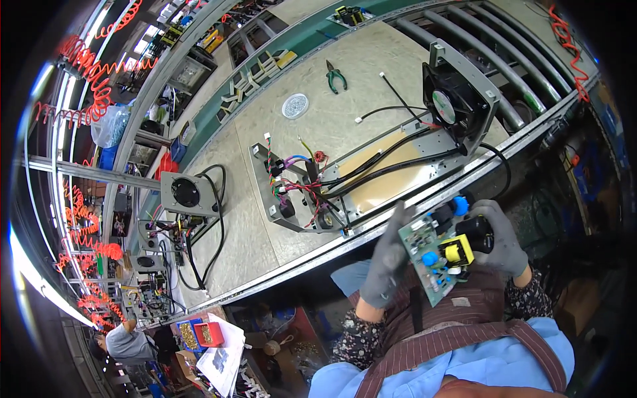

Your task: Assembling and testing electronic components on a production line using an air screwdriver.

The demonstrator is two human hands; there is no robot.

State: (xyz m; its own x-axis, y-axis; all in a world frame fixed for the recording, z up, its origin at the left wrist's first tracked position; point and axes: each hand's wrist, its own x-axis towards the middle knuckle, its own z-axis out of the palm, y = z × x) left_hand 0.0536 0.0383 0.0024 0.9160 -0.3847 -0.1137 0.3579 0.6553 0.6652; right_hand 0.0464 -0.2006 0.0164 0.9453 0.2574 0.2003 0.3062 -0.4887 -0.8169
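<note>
In front of my lap, both grey-gloved hands hold a green circuit board [437,286] tilted off the bench. Along its left edge lie the straight fingers of my left hand [387,262]. My right hand [502,240] curls round the board's right side, by the black cylindrical parts [475,234]. A yellow transformer [456,251] and blue round parts sit on the board. Just beyond it, on the bench, lies an open grey metal chassis [393,174]. Its right end carries a black fan [454,99]; wires and black cables crowd its left end.
Green-handled pliers [336,78] and a round clear dish [295,105] lie on the bench [255,225]. Another fan unit [185,192] stands left. Metal rollers [494,60] run at the far right. Below left are red [210,334] and blue bins of small parts; a person [133,341] is beyond.
</note>
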